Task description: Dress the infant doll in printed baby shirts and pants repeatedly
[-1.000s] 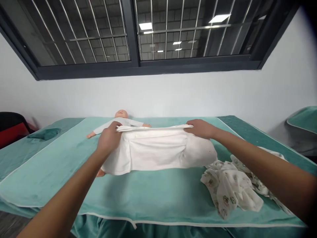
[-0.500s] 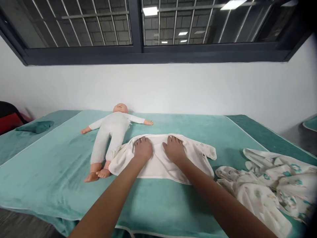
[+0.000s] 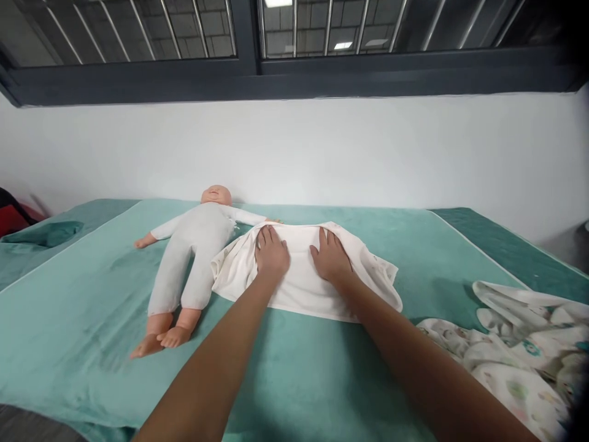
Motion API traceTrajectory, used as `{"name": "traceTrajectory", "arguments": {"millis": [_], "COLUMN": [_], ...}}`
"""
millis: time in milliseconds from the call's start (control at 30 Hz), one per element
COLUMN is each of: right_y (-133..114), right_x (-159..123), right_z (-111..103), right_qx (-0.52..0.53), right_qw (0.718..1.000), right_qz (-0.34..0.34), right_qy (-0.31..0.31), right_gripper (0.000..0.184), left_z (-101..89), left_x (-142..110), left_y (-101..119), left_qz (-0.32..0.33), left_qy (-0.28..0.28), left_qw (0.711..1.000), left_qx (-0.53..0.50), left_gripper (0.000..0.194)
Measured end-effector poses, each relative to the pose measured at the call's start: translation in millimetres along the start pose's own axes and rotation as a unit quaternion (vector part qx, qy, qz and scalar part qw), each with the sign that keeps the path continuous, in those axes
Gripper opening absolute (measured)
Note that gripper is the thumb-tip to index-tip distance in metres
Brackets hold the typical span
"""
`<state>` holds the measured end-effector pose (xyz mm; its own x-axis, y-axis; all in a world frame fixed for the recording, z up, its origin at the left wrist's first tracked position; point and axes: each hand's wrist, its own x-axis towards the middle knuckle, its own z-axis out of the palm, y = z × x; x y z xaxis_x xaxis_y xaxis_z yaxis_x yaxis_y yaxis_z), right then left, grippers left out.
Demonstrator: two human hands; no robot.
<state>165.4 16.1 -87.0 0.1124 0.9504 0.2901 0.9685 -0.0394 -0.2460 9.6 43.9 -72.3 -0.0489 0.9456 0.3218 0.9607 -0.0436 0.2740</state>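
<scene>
Teal velvet bedding (image 3: 92, 294) carries everything: spread fingers (image 3: 269, 238) of left hand (image 3: 272, 256) and right hand (image 3: 329, 256) press flat, gripping nothing, on the white cotton baby garment (image 3: 299, 282), now laid down beside the white-suited baby doll (image 3: 196, 245); a printed muslin cloth (image 3: 510, 356) lies right.

doll (image 3: 193, 245) lies on the bed (image 3: 92, 319), left of the garment (image 3: 304, 276). both hands rest on the garment: left hand (image 3: 271, 255), right hand (image 3: 330, 258). printed cloth (image 3: 510, 356) far right.

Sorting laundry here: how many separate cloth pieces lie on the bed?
2: a white garment under both hands, beside the doll, and a printed cloth bunched at the right edge, partly out of view.
</scene>
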Motion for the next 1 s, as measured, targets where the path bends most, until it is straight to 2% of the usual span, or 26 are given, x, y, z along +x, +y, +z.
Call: {"name": "traceTrajectory", "arguments": {"millis": [100, 200, 367, 533, 833, 1000], "right_y": [2.9, -0.1, -3.1, -5.6, -8.3, -7.6], "right_x": [8.2, 10.4, 10.1, 5.5, -1.7, -6.1], "right_z": [3.9, 5.8, 3.1, -2.1, -4.0, -3.7], "right_qx": [-0.001, 0.001, 0.010, 0.002, 0.003, 0.003], "right_qw": [0.999, 0.999, 0.998, 0.998, 0.998, 0.997], "right_qz": [0.017, 0.025, 0.021, 0.012, 0.013, 0.026], "right_qy": [-0.029, -0.045, -0.060, -0.064, -0.068, -0.073], "right_gripper": [0.066, 0.064, 0.062, 0.058, 0.057, 0.058], "left_z": [7.3, 6.1, -7.4, -25.5, -45.4, -48.2], "left_x": [1.7, -1.2, -12.5, -30.6, -70.5, -85.0], "left_y": [-3.0, -2.9, 3.0, 10.4, -0.3, -3.9], "left_qz": [0.011, 0.039, 0.135, 0.191, 0.229, 0.215], "left_qy": [0.009, 0.022, 0.025, 0.011, -0.035, -0.059], "left_qw": [1.000, 0.998, 0.989, 0.980, 0.972, 0.974], "left_qx": [0.019, 0.033, 0.047, 0.050, 0.040, 0.034], "left_gripper": [0.061, 0.057, 0.040, 0.028, 0.043, 0.048]}}
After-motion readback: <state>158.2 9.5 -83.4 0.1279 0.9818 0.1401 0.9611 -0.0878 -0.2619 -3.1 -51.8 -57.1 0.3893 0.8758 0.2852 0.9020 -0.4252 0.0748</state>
